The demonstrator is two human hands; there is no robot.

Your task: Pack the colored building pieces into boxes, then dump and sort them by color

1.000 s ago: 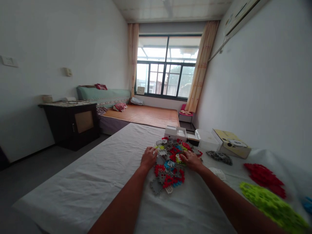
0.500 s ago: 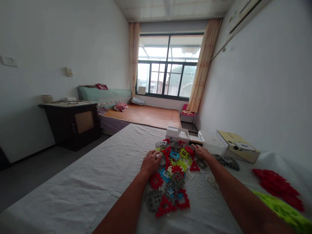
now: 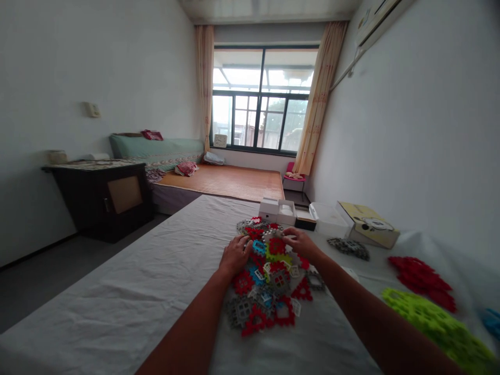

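Observation:
A mixed pile of flat toothed plastic building pieces [image 3: 279,281] in red, grey, blue, lime and white lies on the white-covered table. At its left edge rests my left hand [image 3: 235,255], fingers stretched over the pieces and holding nothing I can see. My right hand [image 3: 300,242] is at the far side of the pile, thumb and fingers closed at the edge of a grey toothed building piece [image 3: 272,235]. Around it lie a red square piece [image 3: 276,246] and a blue piece [image 3: 259,247]. Below the right forearm sits a grey frame piece [image 3: 315,281].
Sorted heaps lie to the right: grey [image 3: 349,248], red [image 3: 424,281] and lime [image 3: 433,323]. Behind the pile stand small white boxes [image 3: 269,208], a clear plastic container [image 3: 330,219] and a yellow box [image 3: 369,224]. A bed [image 3: 234,179] lies beyond the table.
My right hand has moved left and inward from the pile's right edge and now grips a grey piece. The left hand stays by the left edge. The view has shifted slightly.

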